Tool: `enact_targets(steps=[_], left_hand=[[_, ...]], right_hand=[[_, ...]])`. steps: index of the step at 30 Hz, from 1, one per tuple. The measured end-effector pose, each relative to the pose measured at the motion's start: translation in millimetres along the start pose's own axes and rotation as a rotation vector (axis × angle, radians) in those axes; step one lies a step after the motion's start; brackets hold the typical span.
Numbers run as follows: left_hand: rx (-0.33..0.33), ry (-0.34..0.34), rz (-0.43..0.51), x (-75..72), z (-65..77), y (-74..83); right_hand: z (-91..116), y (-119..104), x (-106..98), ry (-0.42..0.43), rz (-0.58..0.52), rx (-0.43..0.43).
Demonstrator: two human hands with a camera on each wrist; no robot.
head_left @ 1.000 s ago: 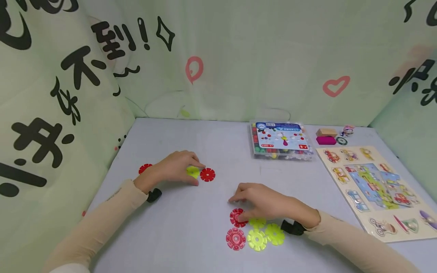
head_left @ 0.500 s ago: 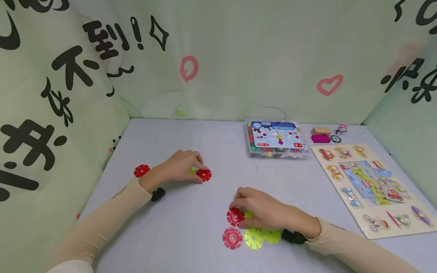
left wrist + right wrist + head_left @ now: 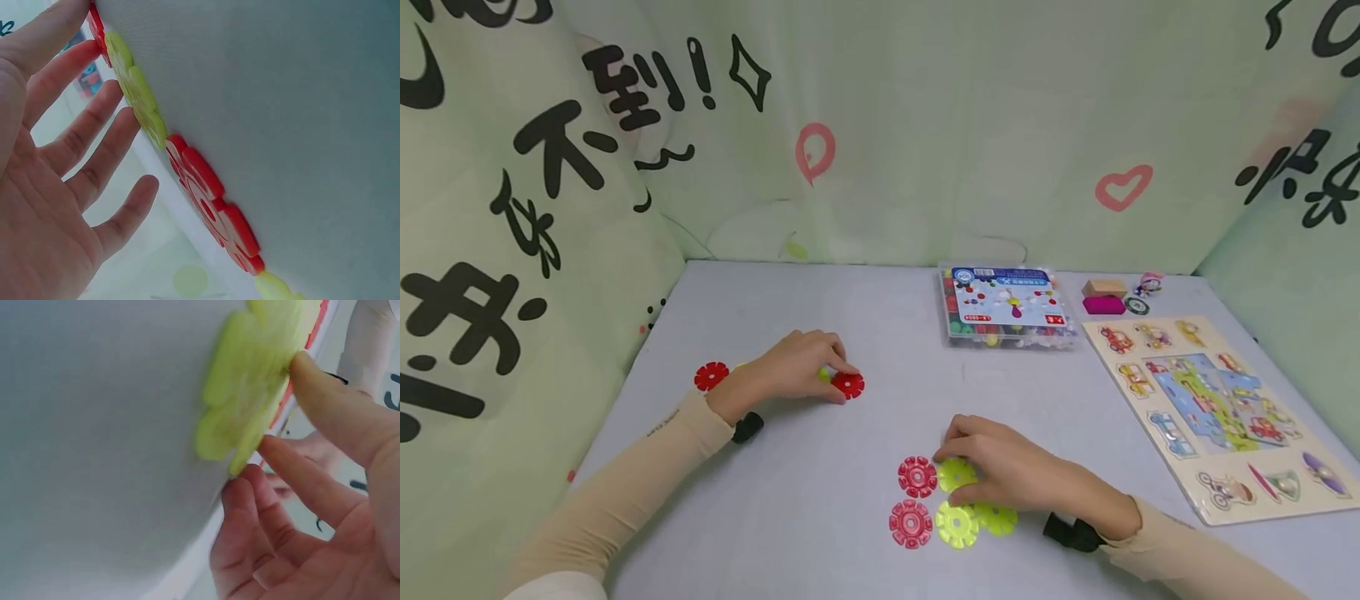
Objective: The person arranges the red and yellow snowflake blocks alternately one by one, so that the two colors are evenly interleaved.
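In the head view my left hand [image 3: 793,364] holds a red notched disc [image 3: 848,384] by its edges, between thumb and index finger, at the right end of a row. A yellow disc [image 3: 134,90] and a red disc [image 3: 209,203] adjoin it in the left wrist view; the hand partly hides the row from above. Another red disc [image 3: 711,375] marks its left end. Nearer the front, my right hand [image 3: 1011,462] pinches a yellow notched disc [image 3: 957,475] at its rim. Two red discs [image 3: 911,523] and two more yellow discs [image 3: 957,524] lie beside it.
A clear plastic box [image 3: 1006,308] with colored pieces stands at the back. To its right are a wooden block [image 3: 1105,288], a magenta block [image 3: 1104,305] and a small figurine [image 3: 1149,284]. A wooden picture puzzle board [image 3: 1217,417] lies at the right. Printed curtains surround the table.
My left fingers have come onto the row's end red disc. My right hand first closed around the upper red disc of the front group, then shifted right to the yellow disc beside it.
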State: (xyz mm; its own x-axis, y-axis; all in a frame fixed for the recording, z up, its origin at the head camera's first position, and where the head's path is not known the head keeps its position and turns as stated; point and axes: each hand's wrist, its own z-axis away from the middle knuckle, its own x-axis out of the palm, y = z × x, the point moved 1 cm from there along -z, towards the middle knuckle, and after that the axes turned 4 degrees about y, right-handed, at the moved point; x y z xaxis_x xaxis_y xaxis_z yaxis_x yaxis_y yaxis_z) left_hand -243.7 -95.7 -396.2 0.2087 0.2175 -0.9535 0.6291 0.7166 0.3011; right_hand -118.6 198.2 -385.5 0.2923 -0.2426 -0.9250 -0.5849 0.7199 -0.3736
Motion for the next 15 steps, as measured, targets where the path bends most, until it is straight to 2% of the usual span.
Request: enact_targets(steps=[5,11,15], left_hand=[[-0.011,0.013,-0.003,-1.5,1.4,-1.0],[-0.002,0.004,0.019,0.5,1.1,0.1],[0.000,0.005,0.011,-1.0,1.4,1.1]], right_hand=[[-1,2,-1,0.014,-0.018,0.036],[2,9,-8,-0.075,-0.096,0.055],[4,13,-9,-0.089,-0.111,0.045]])
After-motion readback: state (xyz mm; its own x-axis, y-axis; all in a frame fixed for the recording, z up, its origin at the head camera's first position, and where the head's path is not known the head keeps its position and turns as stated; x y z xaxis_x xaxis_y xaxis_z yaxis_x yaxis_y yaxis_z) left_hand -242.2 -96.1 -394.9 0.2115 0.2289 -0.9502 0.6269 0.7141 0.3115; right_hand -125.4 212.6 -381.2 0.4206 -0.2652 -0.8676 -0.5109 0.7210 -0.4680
